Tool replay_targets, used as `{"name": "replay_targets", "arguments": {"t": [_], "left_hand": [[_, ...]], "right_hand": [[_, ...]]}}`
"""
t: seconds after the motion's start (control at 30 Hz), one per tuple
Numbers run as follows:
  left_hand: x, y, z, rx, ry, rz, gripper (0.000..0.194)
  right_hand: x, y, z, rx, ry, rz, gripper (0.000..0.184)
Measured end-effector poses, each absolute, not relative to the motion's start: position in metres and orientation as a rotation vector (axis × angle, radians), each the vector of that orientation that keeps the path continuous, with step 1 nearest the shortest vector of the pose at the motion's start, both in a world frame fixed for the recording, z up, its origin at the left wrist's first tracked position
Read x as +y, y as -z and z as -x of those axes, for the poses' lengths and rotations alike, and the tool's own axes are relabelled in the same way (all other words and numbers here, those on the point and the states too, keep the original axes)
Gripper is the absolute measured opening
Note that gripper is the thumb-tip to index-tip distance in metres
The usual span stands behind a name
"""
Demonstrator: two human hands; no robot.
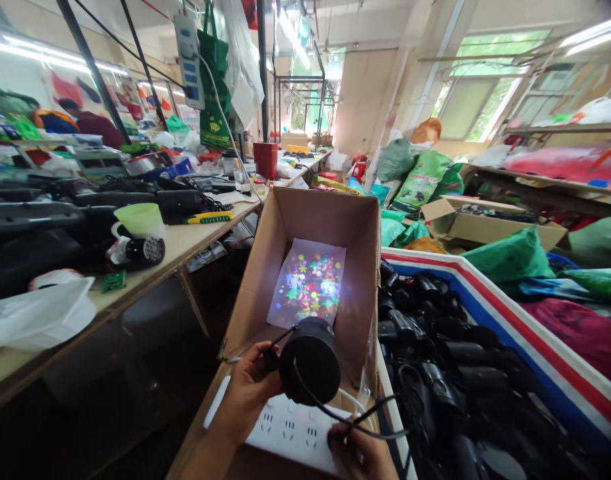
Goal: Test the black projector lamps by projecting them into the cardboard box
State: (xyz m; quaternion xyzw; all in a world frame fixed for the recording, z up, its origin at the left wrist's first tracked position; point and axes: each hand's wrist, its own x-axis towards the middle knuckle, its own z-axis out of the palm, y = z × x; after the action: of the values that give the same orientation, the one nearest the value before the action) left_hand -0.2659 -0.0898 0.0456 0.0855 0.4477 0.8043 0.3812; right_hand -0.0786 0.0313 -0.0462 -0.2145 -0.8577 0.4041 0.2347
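My left hand (pixel 248 393) is closed around a black round projector lamp (pixel 309 360), aimed into an open cardboard box (pixel 285 267). A coloured pattern of stars and shapes glows on a white sheet (pixel 308 283) at the back of the box. My right hand (pixel 358 450) rests on a white power strip (pixel 290 427) below the lamp, fingers pinched at the lamp's black cable (pixel 355 420), which loops across the strip.
To the right, a bin with a red, white and blue rim (pixel 510 313) holds several black lamps. A long workbench (pixel 185 240) on the left carries tools, a green cup (pixel 140 219) and clutter. Green sacks and cardboard boxes fill the back right. A person sits far left.
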Motion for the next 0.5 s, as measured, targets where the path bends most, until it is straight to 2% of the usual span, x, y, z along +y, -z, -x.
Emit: {"name": "replay_targets", "arguments": {"t": [0.5], "left_hand": [[-0.0913,-0.0432,0.2695,1.122,-2.1,-0.174,0.052]], "right_hand": [[0.0349,0.0567,0.0773,-2.459,-1.01,0.618,0.027]]}}
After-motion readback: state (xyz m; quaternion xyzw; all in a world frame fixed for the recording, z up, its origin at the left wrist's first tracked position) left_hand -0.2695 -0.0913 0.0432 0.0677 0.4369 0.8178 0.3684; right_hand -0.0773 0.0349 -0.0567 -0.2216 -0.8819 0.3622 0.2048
